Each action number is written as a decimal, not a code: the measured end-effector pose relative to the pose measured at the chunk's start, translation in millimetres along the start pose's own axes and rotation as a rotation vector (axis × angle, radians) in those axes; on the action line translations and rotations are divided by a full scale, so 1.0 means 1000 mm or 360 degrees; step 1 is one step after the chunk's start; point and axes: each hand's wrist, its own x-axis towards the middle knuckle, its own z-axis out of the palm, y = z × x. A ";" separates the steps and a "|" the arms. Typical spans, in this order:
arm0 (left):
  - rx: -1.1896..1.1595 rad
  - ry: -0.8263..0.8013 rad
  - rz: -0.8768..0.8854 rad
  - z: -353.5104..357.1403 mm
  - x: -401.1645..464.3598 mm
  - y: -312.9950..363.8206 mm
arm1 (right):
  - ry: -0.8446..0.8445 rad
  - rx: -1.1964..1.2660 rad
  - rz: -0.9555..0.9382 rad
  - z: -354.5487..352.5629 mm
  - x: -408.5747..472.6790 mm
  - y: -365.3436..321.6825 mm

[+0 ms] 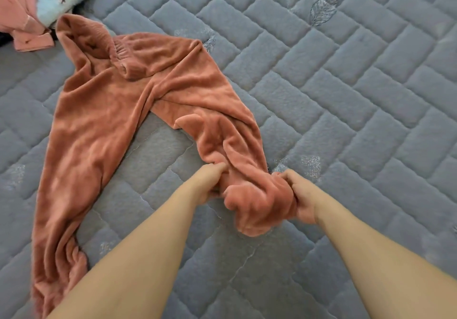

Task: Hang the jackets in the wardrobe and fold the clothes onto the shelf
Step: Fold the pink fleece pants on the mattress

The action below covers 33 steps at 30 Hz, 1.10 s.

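Item: fleece trousers (103,111) on quilt (346,96) | Grip: left hand (210,185), right hand (300,195) both bunching one leg end | Advice: shake flat, align legs; cuff seemingly inside-out.

Under me I see a grey quilted mattress pad (346,101), stitched in a brick pattern that runs in slanting rows. Small leaf motifs are scattered over it; the clearest leaf motif (323,9) sits toward the far right.
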 end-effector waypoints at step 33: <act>0.1405 0.1608 0.0753 -0.316 0.046 0.171 | 0.0860 -0.2540 -0.1477 0.276 0.197 -0.212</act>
